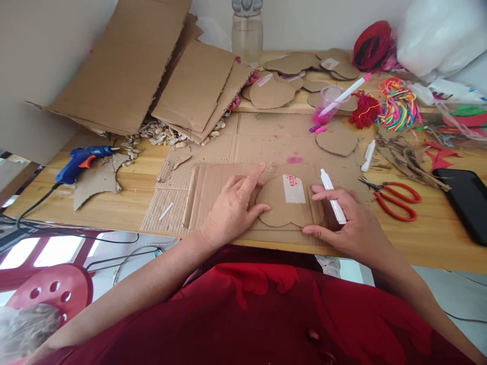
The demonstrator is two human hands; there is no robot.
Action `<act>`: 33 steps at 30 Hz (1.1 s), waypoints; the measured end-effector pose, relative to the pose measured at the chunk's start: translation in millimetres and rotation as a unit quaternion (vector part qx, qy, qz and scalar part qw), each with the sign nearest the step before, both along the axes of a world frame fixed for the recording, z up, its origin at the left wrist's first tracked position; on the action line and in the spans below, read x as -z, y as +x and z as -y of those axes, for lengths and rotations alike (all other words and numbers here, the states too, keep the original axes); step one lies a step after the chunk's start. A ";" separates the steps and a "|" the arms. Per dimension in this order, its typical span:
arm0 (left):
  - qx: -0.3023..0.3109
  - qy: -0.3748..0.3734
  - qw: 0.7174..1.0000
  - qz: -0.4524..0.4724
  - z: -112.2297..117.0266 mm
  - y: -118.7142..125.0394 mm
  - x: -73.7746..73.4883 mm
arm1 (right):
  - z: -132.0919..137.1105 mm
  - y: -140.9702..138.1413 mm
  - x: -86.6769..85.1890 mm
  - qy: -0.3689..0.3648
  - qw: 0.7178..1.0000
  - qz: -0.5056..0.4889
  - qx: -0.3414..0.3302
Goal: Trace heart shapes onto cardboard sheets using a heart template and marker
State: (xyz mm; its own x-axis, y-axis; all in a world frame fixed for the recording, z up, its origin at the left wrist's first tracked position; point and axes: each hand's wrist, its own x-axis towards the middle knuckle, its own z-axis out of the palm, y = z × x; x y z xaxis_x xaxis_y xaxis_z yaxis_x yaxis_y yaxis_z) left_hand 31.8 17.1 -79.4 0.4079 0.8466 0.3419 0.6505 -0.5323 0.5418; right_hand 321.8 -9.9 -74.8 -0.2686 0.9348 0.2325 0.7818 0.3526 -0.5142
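Note:
A heart-shaped cardboard cutout (283, 210) with a white label lies on a flat cardboard sheet (213, 185) at the table's near edge. My left hand (232, 205) rests on the sheet, fingers spread, its fingertips pressing the cutout's left rim. My right hand (342, 223) lies at the cutout's right side, its fingers closed round a white marker (332, 195) that points away from me, while its lower fingers touch the cutout's edge.
A blue glue gun (81, 159) lies at the left, red scissors (395, 195) at the right, a black phone (466, 200) beyond them. Cardboard sheets (152, 71), seed shells, more heart cutouts (337, 142), yarn (395, 104), a pink cup (327, 104) and a bottle (247, 30) crowd the back.

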 end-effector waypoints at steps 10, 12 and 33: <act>0.009 -0.006 1.000 0.003 0.5 1.2 -2.4 | 0.4 0.4 0.8 -0.004 1.000 0.000 0.007; 0.015 0.003 1.000 0.004 0.9 1.6 -3.8 | -0.1 1.0 0.9 -0.003 1.000 -0.003 0.005; 0.160 0.088 0.961 -0.207 -9.0 16.4 -26.1 | 0.3 -2.9 -5.0 -0.026 0.999 -0.032 0.001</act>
State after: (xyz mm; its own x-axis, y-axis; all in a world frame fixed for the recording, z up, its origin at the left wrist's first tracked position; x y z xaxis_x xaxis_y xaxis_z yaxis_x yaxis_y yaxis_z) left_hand 48.2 26.1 -53.3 0.7699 0.5991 0.2197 0.5789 -0.8006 0.1548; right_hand 318.9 -10.3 -69.8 -0.2532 0.9464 0.2006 0.7474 0.3230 -0.5806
